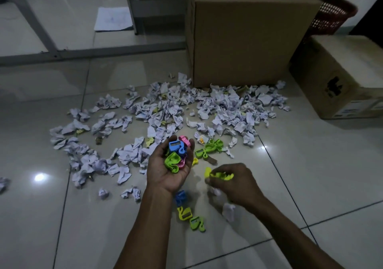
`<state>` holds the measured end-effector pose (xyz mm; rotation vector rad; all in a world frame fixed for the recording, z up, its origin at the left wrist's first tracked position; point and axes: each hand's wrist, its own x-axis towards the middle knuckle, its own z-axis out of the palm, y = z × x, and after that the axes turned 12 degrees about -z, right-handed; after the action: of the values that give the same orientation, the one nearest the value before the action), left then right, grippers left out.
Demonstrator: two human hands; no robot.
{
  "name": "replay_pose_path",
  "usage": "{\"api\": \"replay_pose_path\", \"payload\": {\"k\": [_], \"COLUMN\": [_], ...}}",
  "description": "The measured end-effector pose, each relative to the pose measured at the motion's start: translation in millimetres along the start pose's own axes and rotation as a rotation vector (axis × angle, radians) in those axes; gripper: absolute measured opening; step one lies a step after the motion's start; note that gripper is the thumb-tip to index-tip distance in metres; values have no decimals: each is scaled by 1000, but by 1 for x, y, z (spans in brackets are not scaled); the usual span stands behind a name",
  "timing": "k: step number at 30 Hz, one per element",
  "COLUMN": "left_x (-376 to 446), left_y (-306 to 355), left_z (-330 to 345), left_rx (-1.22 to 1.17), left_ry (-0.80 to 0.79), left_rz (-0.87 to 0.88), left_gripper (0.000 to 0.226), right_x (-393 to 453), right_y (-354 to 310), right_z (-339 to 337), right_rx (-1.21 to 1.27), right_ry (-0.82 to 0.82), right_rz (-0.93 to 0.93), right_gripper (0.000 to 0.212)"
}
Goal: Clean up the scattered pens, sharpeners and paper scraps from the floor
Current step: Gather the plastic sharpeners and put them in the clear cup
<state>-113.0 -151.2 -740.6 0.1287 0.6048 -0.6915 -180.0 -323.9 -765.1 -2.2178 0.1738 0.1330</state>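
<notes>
My left hand point(169, 165) is cupped palm-up at the centre of the frame, fingers curled round a heap of small plastic sharpeners point(176, 154): a blue one on top, a pink one at the fingertips, lime green ones below. My right hand point(232, 182), just right of it and lower, hangs palm-down near the floor and pinches a bright yellow-green plastic sharpener point(220, 175) between thumb and fingers.

More sharpeners lie on the glossy pale floor tiles point(310, 175). A green cluster of sharpeners point(209, 147) sits just right of my left fingertips, at the edge of the paper. Below my left wrist lies a blue sharpener point(180, 197), then a yellow sharpener point(185, 213) and a green sharpener point(196, 224) in a short line toward the bottom of the frame.

Crumpled white paper scraps point(165, 107) spread across the middle of the frame, from the left side to the foot of a tall brown cardboard box point(248, 36) at upper centre. One loose crumpled scrap point(229, 210) lies beneath my right forearm. A smaller cardboard box point(342, 75) stands at the right edge, and a red mesh plastic basket point(331, 15) shows behind the two boxes at upper right. A flat white sheet of paper point(114, 18) lies under a grey metal frame point(41, 36) at upper left. I cannot make out any pens.
</notes>
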Motion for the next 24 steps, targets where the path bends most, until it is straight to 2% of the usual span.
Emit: {"api": "replay_pose_path", "payload": {"k": [4,10,19,24], "left_x": [4,25,50,12], "left_y": [3,14,30,30], "left_z": [29,97,224,301], "left_rx": [44,115,233,237], "left_ry": [-39,-95,-92,-63], "left_rz": [-26,-70,-88,-105], "left_gripper": [23,25,21,20], "right_x": [24,71,139,139], "right_y": [-35,-74,-150,-222], "right_z": [-40,-93,-170,-228], "right_rx": [484,880,1258,1346], "right_ry": [137,228,240,279], "right_rz": [94,156,159,189], "right_gripper": [14,15,29,27]}}
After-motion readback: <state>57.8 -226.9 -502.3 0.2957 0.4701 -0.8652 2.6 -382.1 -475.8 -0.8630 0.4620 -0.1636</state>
